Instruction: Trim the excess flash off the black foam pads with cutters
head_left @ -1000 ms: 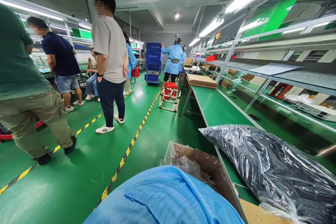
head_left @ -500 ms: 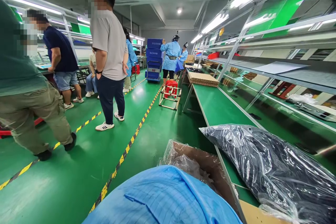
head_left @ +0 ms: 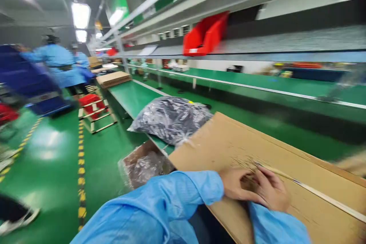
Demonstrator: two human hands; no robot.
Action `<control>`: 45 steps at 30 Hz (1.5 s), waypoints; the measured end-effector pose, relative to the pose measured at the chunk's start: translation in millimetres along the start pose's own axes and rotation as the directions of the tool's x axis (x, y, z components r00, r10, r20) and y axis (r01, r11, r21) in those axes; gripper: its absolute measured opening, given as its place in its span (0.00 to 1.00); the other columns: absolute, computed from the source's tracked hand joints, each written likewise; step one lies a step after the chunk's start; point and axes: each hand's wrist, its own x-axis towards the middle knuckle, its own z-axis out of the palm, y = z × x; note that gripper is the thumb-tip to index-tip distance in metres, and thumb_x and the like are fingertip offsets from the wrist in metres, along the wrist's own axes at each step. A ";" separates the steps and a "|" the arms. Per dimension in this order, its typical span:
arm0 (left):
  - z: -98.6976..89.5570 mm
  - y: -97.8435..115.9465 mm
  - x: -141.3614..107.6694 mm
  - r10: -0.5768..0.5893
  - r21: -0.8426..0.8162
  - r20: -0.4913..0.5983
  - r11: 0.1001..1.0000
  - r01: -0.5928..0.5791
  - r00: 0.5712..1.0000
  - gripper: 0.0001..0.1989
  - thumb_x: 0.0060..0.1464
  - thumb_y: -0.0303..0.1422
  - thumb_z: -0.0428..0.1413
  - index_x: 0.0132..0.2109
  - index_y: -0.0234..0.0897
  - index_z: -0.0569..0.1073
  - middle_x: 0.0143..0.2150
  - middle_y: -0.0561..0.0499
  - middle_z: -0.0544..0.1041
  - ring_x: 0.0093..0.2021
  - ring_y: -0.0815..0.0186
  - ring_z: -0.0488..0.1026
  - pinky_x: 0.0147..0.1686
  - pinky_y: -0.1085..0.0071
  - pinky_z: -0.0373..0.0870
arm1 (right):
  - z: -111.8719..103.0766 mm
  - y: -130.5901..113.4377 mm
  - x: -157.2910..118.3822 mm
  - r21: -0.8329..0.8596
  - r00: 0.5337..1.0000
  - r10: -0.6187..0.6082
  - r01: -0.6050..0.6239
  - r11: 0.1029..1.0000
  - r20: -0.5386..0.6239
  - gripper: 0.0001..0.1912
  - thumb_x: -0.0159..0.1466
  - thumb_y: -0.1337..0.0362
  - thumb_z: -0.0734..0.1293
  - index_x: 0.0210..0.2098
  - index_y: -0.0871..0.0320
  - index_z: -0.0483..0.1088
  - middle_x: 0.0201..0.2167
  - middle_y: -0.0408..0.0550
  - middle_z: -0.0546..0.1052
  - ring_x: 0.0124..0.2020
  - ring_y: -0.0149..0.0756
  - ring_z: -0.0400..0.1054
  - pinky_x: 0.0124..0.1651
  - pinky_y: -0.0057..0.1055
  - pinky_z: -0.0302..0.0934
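Note:
Both my hands are low at the right, over a brown cardboard sheet [head_left: 200, 145]. My left hand [head_left: 236, 185] curls beside a small pile of thin tan pieces [head_left: 243, 162]; what its fingers hold, if anything, is hidden. Close against it, my right hand [head_left: 271, 190] has its fingers pinched on the end of a long thin pale strip [head_left: 323, 194]. That strip runs off toward the lower right edge. Blue sleeves cover both wrists. Just past the cardboard lies a clear plastic bag of dark items [head_left: 171, 118].
An open carton [head_left: 134, 156] with clear plastic stands below the bench edge. Red bins [head_left: 206, 34] sit on the shelf above. Further off are stacked cardboard [head_left: 113, 79], a red stool in a frame [head_left: 93, 106], blue crates [head_left: 23, 72] and people in blue coats [head_left: 58, 61].
The view has swung right toward the bench. Both my hands, the cardboard and the strip have come into sight. The people on the left are mostly out of view.

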 end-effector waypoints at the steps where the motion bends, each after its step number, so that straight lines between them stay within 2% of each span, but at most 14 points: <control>1: 10.0 -2.3 6.5 0.033 -0.017 -0.044 0.999 -0.034 0.998 0.35 0.38 0.50 0.65 0.50 0.33 0.72 0.46 0.40 0.76 0.46 0.53 0.73 0.49 0.56 0.70 | -6.2 -0.8 3.6 0.015 1.000 0.007 -0.007 1.000 0.014 0.21 0.39 0.53 0.77 0.30 0.57 0.74 0.29 0.50 0.75 0.30 0.39 0.68 0.36 0.39 0.65; 3: 27.3 -3.5 17.5 0.110 -0.049 -0.146 0.992 -0.118 0.983 0.32 0.49 0.51 0.57 0.55 0.32 0.69 0.49 0.38 0.74 0.49 0.54 0.72 0.51 0.57 0.68 | -11.6 -2.9 7.0 0.135 0.997 -0.050 0.040 0.990 0.066 0.23 0.43 0.51 0.74 0.34 0.58 0.73 0.34 0.50 0.76 0.33 0.39 0.70 0.40 0.40 0.66; 5: 41.6 -1.5 26.2 0.165 -0.048 -0.262 0.982 -0.184 0.951 0.28 0.59 0.48 0.47 0.58 0.32 0.65 0.53 0.37 0.71 0.53 0.55 0.69 0.55 0.58 0.65 | -12.4 -4.5 6.6 0.160 0.985 -0.158 0.146 0.976 0.065 0.23 0.48 0.51 0.72 0.38 0.58 0.72 0.39 0.51 0.76 0.39 0.41 0.70 0.46 0.41 0.65; 9: 61.9 0.8 39.0 0.239 -0.051 -0.371 0.960 -0.276 0.897 0.26 0.63 0.43 0.41 0.61 0.33 0.61 0.59 0.36 0.66 0.59 0.57 0.64 0.59 0.57 0.60 | -12.0 -2.8 6.6 0.100 0.956 -0.288 0.281 0.954 0.061 0.26 0.60 0.48 0.64 0.51 0.57 0.68 0.53 0.55 0.71 0.53 0.42 0.66 0.58 0.43 0.58; 13: 70.8 -9.6 49.6 0.105 -0.269 -0.420 0.934 -0.235 0.901 0.22 0.63 0.44 0.41 0.52 0.34 0.68 0.49 0.39 0.73 0.49 0.60 0.70 0.51 0.62 0.66 | -7.7 1.6 18.6 0.033 0.963 -0.263 0.262 0.965 0.066 0.30 0.60 0.48 0.65 0.57 0.56 0.64 0.59 0.54 0.66 0.58 0.42 0.61 0.63 0.42 0.53; 17: 68.6 -22.3 55.3 -0.105 -0.446 -0.455 0.886 -0.125 0.884 0.20 0.60 0.46 0.47 0.32 0.35 0.71 0.30 0.48 0.71 0.33 0.67 0.68 0.36 0.72 0.66 | 0.4 3.7 26.1 0.126 0.967 -0.156 0.133 0.983 0.199 0.23 0.58 0.49 0.68 0.47 0.56 0.72 0.49 0.52 0.74 0.51 0.42 0.68 0.58 0.40 0.60; 20: 63.1 -25.5 59.2 -0.239 -0.641 -0.300 0.768 -0.009 0.923 0.21 0.55 0.46 0.54 0.23 0.34 0.66 0.21 0.54 0.64 0.23 0.73 0.61 0.24 0.77 0.58 | 0.4 1.9 26.5 0.181 0.948 -0.073 0.016 0.983 0.309 0.19 0.57 0.50 0.68 0.40 0.57 0.75 0.39 0.51 0.78 0.42 0.40 0.72 0.48 0.36 0.67; 23: 56.9 -23.6 66.3 -0.295 -0.846 0.049 0.496 0.197 0.954 0.24 0.48 0.48 0.59 0.21 0.35 0.60 0.15 0.59 0.56 0.14 0.77 0.52 0.14 0.78 0.46 | -4.6 -3.2 27.8 0.214 0.936 0.042 -0.123 0.969 0.349 0.21 0.54 0.49 0.68 0.40 0.58 0.75 0.36 0.51 0.78 0.34 0.40 0.73 0.34 0.32 0.69; 26: 51.8 -19.6 72.5 -0.196 -0.890 0.356 0.225 0.395 0.914 0.24 0.44 0.47 0.62 0.23 0.36 0.59 0.15 0.60 0.58 0.10 0.77 0.51 0.10 0.78 0.44 | -10.9 -9.5 30.1 0.259 0.899 0.126 -0.251 0.933 0.419 0.23 0.51 0.49 0.69 0.40 0.58 0.74 0.36 0.53 0.78 0.36 0.42 0.74 0.35 0.33 0.70; 28: 49.6 -17.0 74.2 -0.113 -0.875 0.452 0.138 0.465 0.885 0.22 0.43 0.44 0.63 0.24 0.36 0.59 0.16 0.59 0.61 0.10 0.77 0.53 0.09 0.78 0.46 | -14.2 -13.0 30.6 0.279 0.868 0.154 -0.313 0.908 0.472 0.24 0.51 0.48 0.68 0.39 0.59 0.74 0.37 0.54 0.78 0.39 0.44 0.74 0.39 0.35 0.70; 33: 49.4 -14.9 75.1 -0.091 -0.839 0.535 0.056 0.541 0.840 0.21 0.41 0.40 0.65 0.27 0.36 0.59 0.15 0.60 0.61 0.09 0.77 0.53 0.08 0.80 0.46 | -15.5 -15.7 29.6 0.291 0.854 0.206 -0.375 0.880 0.479 0.20 0.51 0.49 0.69 0.35 0.58 0.74 0.31 0.51 0.78 0.35 0.42 0.74 0.35 0.35 0.70; 38: 52.2 -16.5 78.3 -0.164 -0.816 0.565 0.031 0.577 0.809 0.24 0.42 0.48 0.64 0.25 0.35 0.61 0.14 0.59 0.63 0.08 0.77 0.54 0.07 0.80 0.48 | -13.9 -12.2 32.1 0.292 0.874 0.265 -0.399 0.869 0.407 0.19 0.50 0.48 0.70 0.28 0.58 0.70 0.20 0.45 0.73 0.26 0.37 0.73 0.24 0.27 0.67; 42: 52.8 -15.0 81.3 -0.193 -0.824 0.556 0.000 0.567 0.808 0.26 0.47 0.55 0.57 0.25 0.34 0.62 0.13 0.58 0.63 0.07 0.76 0.55 0.06 0.79 0.47 | -14.5 -7.9 35.0 0.294 0.874 0.370 -0.461 0.837 0.317 0.21 0.53 0.48 0.69 0.19 0.57 0.61 0.09 0.38 0.63 0.10 0.29 0.60 0.11 0.23 0.57; 45: 52.9 -13.2 82.7 -0.212 -0.832 0.543 -0.009 0.554 0.812 0.28 0.50 0.57 0.52 0.24 0.34 0.63 0.13 0.57 0.63 0.07 0.75 0.55 0.06 0.79 0.46 | -14.4 -6.6 36.4 0.295 0.863 0.412 -0.491 0.820 0.293 0.24 0.55 0.50 0.68 0.16 0.56 0.55 0.05 0.36 0.59 0.04 0.27 0.52 0.05 0.22 0.49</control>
